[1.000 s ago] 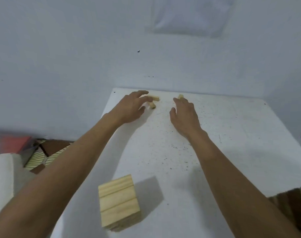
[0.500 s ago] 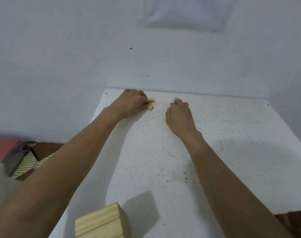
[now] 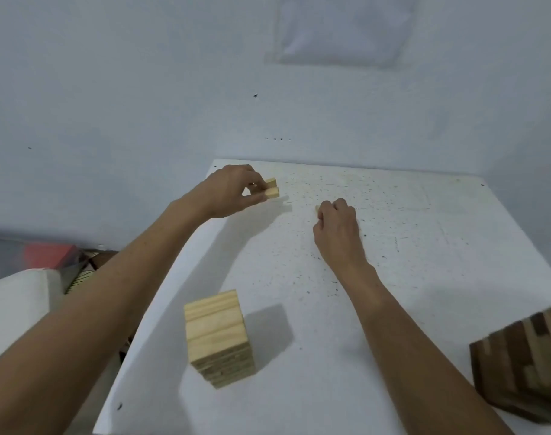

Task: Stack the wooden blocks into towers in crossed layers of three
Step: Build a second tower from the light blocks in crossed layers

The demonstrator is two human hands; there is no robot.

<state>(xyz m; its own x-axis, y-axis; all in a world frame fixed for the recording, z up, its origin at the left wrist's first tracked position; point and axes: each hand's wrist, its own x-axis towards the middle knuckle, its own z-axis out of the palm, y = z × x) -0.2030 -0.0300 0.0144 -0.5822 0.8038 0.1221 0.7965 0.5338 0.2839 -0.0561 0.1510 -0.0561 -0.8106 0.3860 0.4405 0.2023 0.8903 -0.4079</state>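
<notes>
My left hand [image 3: 233, 191] pinches two pale wooden blocks [image 3: 271, 188] side by side, lifted a little above the far left part of the white table [image 3: 425, 246]. My right hand [image 3: 338, 229] is curled near the table's middle, and only a sliver of a pale block [image 3: 317, 209] shows at its fingertips. A tower of pale wooden blocks [image 3: 219, 337] in crossed layers stands near the front left of the table. A darker wooden tower [image 3: 525, 365] stands at the front right edge, partly cut off.
The table's left edge runs close to the pale tower. A white cushion [image 3: 17, 296] and a red object [image 3: 48, 255] lie on the floor to the left. A pale wall [image 3: 268, 73] rises right behind the table.
My left hand has picked up the two blocks from the far table and lifted them. My right hand has drawn back toward me with fingers curled round a block. The view tilted down.
</notes>
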